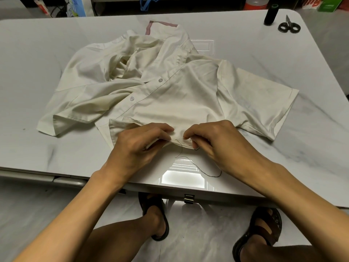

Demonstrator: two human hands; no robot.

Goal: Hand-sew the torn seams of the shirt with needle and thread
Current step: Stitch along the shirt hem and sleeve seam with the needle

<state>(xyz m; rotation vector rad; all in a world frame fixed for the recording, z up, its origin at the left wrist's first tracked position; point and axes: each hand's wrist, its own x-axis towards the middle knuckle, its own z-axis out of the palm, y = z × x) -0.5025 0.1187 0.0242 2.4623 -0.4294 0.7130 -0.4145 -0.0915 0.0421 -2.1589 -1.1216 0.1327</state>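
Head view, looking down. Seated at a pale marble-look table (47, 87), working the near hem of a crumpled cream shirt (170, 95) spread across it. Grips that hem with the left hand (139, 146), fingers curled over, thumb and fingertips (168, 138) pressed together on a fold of the cloth. Meets it from the other side with the right hand (217, 144), thumb and forefinger closed tight on one end of a thin needle (180, 138), the other fingers tucked under toward the palm. Needle almost level in the small gap between the two sets of fingertips, free end aimed at the left thumb and resting at the hem; too fine to tell how far into the cloth. Dark thread (196, 165) dropping from the hem just below the right fingers, then curling loose over the bare tabletop toward the body and ending under the right wrist. Two pale buttons (131, 98) on the placket beyond the left fingers. Far past the right fingers, at the table's far corner: a dark spool (271, 15) standing upright, black-handled scissors (289, 27) lying just beside it, blades together. Below the table edge, nearer than either hand, two feet in dark sandals (264, 229).
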